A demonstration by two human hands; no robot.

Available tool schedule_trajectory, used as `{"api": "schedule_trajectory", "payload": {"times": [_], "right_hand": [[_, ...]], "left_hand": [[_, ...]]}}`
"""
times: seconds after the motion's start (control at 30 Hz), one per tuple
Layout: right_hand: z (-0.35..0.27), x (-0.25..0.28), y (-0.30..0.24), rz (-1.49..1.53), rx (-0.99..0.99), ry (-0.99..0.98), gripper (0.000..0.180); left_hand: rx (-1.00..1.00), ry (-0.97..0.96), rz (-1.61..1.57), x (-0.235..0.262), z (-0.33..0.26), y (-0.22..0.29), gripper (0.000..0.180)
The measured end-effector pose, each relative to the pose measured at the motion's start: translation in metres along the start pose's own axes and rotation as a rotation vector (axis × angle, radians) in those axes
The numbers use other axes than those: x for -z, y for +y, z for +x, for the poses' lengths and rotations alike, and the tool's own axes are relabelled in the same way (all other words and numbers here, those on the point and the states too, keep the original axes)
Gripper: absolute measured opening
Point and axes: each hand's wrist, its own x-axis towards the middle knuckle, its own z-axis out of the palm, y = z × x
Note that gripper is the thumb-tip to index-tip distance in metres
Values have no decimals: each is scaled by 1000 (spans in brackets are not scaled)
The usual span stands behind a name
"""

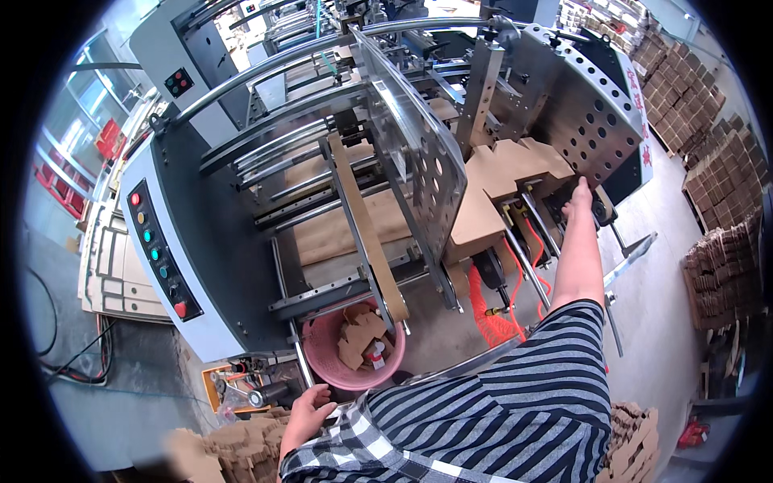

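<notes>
My right arm reaches forward to the machine, and my right hand is at the lower edge of a perforated metal plate. Its fingers look stretched out, with nothing visible in them. Just left of that hand lies a stack of brown die-cut cardboard blanks, between this plate and a second perforated guard. Low in front of me, my left hand is beside the near end of a metal rail. Its fingers are partly extended and hold nothing visible; whether they touch the rail is unclear.
A pink basket of cardboard scraps stands under the machine's belt. Orange coiled air hose hangs below the blanks. A button panel is on the left side. Bundled cardboard stacks line the right; more cardboard lies near me.
</notes>
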Motion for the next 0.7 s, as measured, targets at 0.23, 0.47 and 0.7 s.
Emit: {"api": "schedule_trajectory", "payload": {"times": [0.23,0.47,0.7], "right_hand": [[-55,-66,-3,126,102,124,71],[-30,-96,3,297,94,-151,50],[17,-81,7,341,132,-160,56]], "left_hand": [[181,-49,117,-1,1,0,51],[201,-69,98,-4,24,17,50],[136,-119,150,-2,42,28,49]]}}
